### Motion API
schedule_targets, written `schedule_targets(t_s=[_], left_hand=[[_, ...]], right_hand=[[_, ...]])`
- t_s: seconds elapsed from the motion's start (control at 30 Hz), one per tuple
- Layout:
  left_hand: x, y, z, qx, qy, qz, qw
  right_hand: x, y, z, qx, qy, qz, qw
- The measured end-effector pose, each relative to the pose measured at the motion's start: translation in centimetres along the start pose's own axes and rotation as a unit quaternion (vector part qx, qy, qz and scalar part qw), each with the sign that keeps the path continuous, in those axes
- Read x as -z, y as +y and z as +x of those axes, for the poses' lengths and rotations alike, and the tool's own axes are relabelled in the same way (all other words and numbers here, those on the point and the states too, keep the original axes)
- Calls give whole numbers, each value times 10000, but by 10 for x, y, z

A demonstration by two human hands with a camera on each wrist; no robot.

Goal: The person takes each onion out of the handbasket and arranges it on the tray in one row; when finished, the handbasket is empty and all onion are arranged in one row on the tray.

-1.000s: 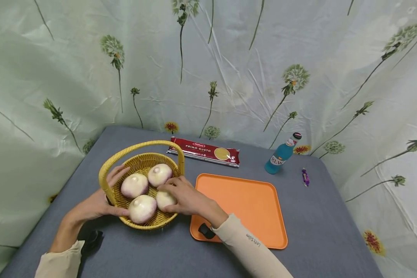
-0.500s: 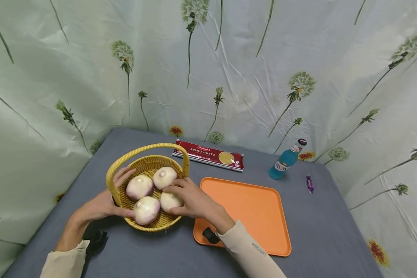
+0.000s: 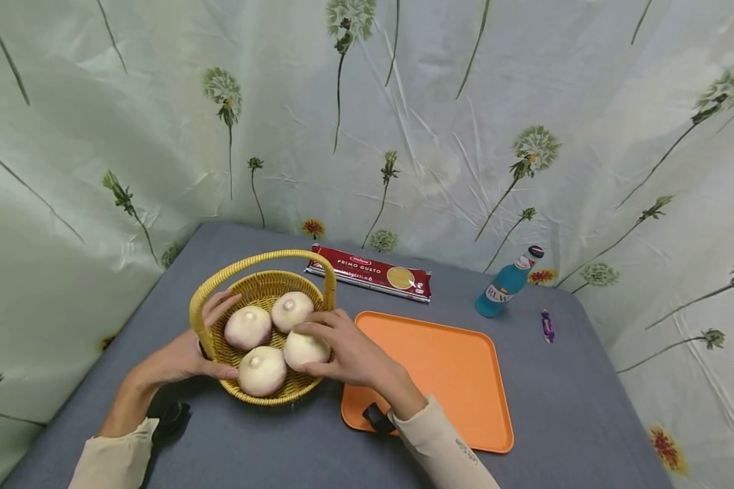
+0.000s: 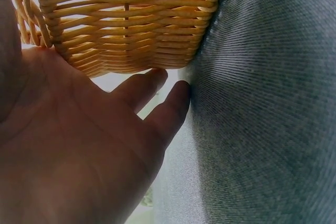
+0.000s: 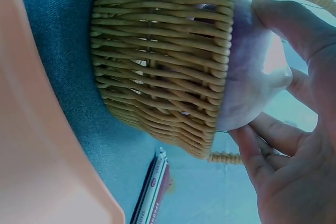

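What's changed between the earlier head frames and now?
The right hand, already holding one white-and-purple bulb, has drawn it slightly up and toward the orange tray. The left hand still holds the wicker basket; the other three bulbs, spaghetti packet, blue bottle and purple-wrapped sweet stay put. The head view shifted slightly.

Basket woven, ridged wicker. 4 vegetables smooth, slightly glossy. Tray smooth, probably plastic. Tablecloth matt, ribbed.
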State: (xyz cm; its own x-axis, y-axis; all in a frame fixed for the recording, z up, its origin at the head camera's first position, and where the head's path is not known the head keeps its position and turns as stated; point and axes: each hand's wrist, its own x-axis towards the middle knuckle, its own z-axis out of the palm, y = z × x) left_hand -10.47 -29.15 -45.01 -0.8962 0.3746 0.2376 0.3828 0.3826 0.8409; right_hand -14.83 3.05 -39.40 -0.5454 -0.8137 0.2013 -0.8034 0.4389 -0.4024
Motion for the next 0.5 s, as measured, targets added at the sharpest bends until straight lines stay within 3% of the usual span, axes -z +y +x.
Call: schedule_targets(t_s=[0.5], left_hand=[[-1, -1, 1, 84, -30, 168, 9998]], right_hand=[[21, -4, -28, 39, 679, 350, 9971]])
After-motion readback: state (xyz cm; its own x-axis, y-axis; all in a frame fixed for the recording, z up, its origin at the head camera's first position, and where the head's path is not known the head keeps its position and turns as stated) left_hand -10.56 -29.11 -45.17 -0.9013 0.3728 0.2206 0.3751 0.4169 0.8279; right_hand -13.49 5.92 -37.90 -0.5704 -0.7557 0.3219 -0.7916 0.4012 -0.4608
